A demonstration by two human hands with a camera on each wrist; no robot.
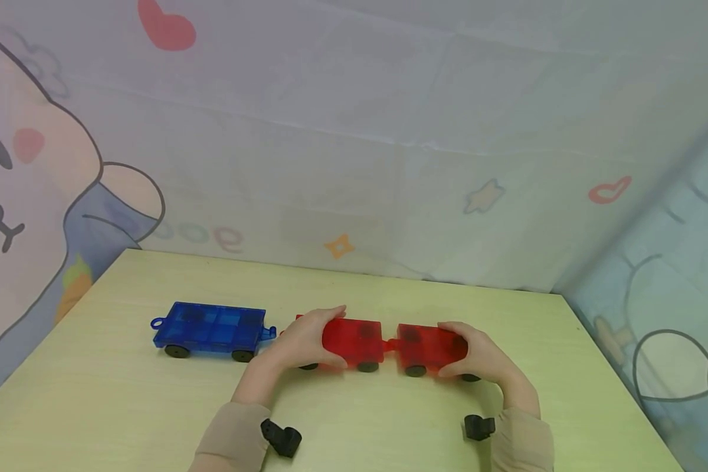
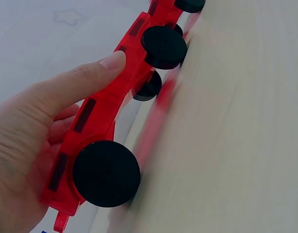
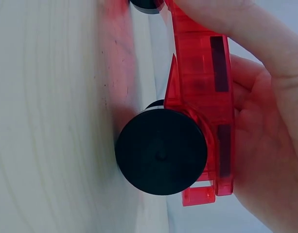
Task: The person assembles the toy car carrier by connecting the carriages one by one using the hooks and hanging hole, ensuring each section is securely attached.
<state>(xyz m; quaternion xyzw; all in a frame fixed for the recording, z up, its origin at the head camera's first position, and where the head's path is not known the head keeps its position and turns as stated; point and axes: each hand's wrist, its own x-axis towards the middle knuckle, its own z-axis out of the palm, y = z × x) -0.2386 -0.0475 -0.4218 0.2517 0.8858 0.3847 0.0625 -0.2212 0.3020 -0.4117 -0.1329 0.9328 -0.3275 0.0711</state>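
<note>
Two see-through red toy wagons with black wheels stand in a row on the table, and a red coupling (image 1: 391, 344) bridges the gap between them. My left hand (image 1: 301, 337) grips the left red wagon (image 1: 354, 337) across its width, thumb on the near side. Over the outer end of the right red wagon (image 1: 427, 347), my right hand (image 1: 478, 351) holds on in the same way. In the left wrist view, the thumb presses the wagon's side (image 2: 102, 104) above its wheels. The right wrist view shows a small red tab (image 3: 198, 196) at the outer end.
Just left of my left hand stands a see-through blue toy wagon (image 1: 212, 328), with a ring at its left end and a hook towards the red ones. The pale table (image 1: 389, 419) ends at a printed cloth backdrop (image 1: 354, 164). Black wrist mounts (image 1: 282, 438) sit at both sleeves.
</note>
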